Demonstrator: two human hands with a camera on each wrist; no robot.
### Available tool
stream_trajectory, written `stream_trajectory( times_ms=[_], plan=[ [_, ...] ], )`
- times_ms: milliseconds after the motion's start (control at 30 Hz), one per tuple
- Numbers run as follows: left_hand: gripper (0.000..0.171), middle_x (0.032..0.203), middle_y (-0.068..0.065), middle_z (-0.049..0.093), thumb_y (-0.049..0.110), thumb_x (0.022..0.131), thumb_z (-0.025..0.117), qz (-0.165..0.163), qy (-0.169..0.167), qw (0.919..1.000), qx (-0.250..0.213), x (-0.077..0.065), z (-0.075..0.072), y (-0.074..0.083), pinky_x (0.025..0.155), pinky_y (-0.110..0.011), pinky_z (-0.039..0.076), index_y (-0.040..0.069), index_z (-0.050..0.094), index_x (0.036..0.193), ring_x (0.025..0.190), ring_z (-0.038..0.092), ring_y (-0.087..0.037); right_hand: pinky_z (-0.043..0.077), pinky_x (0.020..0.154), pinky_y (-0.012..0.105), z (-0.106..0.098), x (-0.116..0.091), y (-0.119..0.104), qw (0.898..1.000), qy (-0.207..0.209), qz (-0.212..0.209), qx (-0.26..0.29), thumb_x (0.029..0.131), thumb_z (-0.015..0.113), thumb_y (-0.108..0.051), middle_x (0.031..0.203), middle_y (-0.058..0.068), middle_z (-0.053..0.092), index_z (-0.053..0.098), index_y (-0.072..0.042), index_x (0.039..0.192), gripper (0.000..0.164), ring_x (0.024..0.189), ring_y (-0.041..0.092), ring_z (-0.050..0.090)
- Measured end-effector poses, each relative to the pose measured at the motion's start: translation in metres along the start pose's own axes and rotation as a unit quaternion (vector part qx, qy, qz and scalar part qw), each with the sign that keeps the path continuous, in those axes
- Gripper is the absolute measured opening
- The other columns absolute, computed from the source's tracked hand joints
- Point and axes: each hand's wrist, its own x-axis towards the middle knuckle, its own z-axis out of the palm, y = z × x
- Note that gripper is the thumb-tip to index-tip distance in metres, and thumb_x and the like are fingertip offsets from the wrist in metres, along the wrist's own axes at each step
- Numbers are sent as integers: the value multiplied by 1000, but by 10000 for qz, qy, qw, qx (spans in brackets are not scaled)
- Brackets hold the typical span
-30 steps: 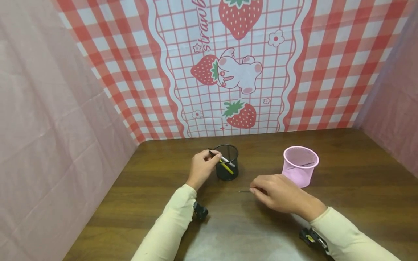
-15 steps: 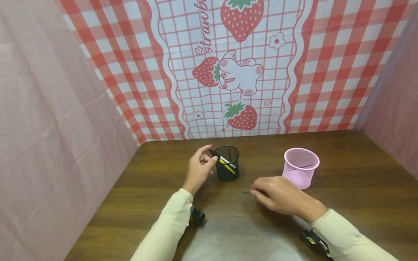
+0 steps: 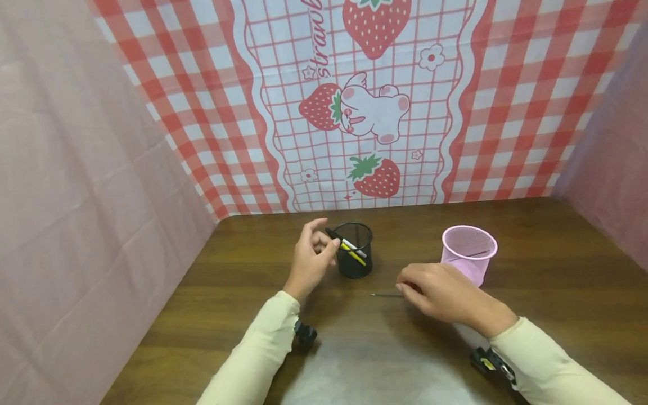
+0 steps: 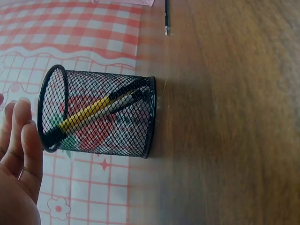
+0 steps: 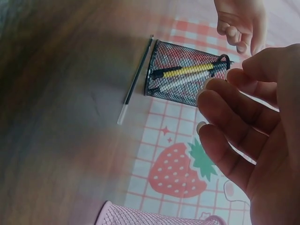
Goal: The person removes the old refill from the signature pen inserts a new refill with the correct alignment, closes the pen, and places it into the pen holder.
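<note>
Leaning in the black mesh cup [image 3: 354, 269] are a yellow pen [image 4: 84, 116] and a white pen [image 5: 183, 83], their black ends near the rim. Beside that rim is my left hand [image 3: 310, 261], fingers loosely spread; the left wrist view shows a small gap between its fingertips and the cup. A thin dark pen refill [image 5: 137, 75] with a clear end lies on the table. Over its right end hovers my right hand [image 3: 445, 292], hiding part of it in the head view. In the right wrist view, that hand's fingers bend loosely around nothing.
At the right stands a pink mesh cup [image 3: 463, 269], with a thin dark stick inside. Behind the brown wooden table [image 3: 243, 253] hangs a red checked strawberry cloth [image 3: 374, 112]. Pinkish fabric [image 3: 76, 225] walls off the left side.
My left hand has let go of the black pen ends; its fingers have spread and drawn slightly left. My right hand has shifted slightly right, showing more of the refill.
</note>
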Motion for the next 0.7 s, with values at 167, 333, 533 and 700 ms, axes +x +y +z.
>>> stream_trajectory(
  times_ms=[167, 333, 533, 700],
  plan=[
    [45, 79, -19, 63, -7, 94, 62, 204, -120, 9996, 129, -2, 1, -5, 53, -26, 52, -5, 46, 137, 56, 56, -23, 47, 55, 26, 0, 4, 1, 10000, -38, 73, -37, 88, 73, -18, 76, -20, 54, 65, -24, 83, 12, 64, -4, 50],
    [41, 81, -12, 66, 2, 96, 64, 382, -254, 9983, 362, -3, -1, -27, 53, -30, 54, 1, 50, 135, 57, 58, -20, 46, 54, 26, -1, 7, 0, 9994, -133, 267, -161, 88, 74, -20, 75, -21, 54, 65, -25, 82, 12, 63, -3, 49],
    [21, 81, -3, 67, 10, 96, 67, 677, -639, 9893, 1122, -6, -2, -32, 53, -28, 53, 0, 64, 114, 60, 60, -15, 45, 56, 26, -9, 7, 3, 9989, -198, 412, -121, 88, 74, -17, 75, -20, 52, 66, -24, 82, 12, 64, -3, 49],
    [13, 82, 8, 67, 19, 96, 67, 921, -905, 9664, 2224, -6, -2, -30, 60, -25, 50, 9, 71, 104, 67, 57, -5, 45, 56, 27, -13, 12, 4, 9984, -248, 483, -151, 89, 74, -18, 74, -19, 51, 65, -23, 81, 12, 64, -1, 49]
  ],
)
